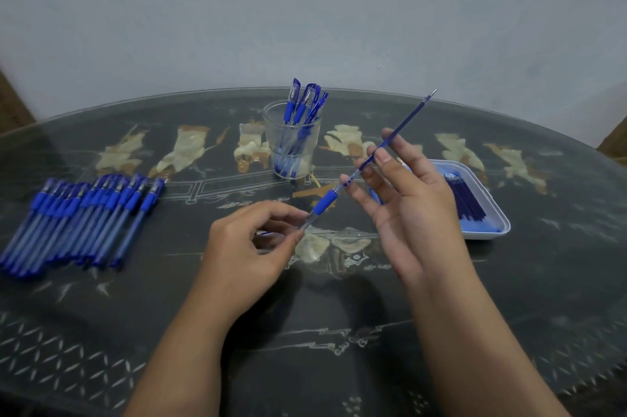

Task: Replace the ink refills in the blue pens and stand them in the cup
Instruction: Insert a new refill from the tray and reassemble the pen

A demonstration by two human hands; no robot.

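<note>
We are holding 1 refill (397,135) in the barrel (324,203).
Our left hand (251,243) is pinching the barrel, our right hand (407,199) the refill, running up-right.

Layout on the table (509,298).
The cup (271,136) with pens (298,104) stands centre back; a row of pens (78,219) lies left, the tray (502,213) of refills (466,199) right; in front, left hand (247,247) holds a pen (324,203), right hand (414,199) its refill (403,128).

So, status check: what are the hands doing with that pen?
Left hand pinches pen barrel. Right hand pinches refill, partway in barrel, tip up. Cup holds several pens; nothing blocking it.
</note>
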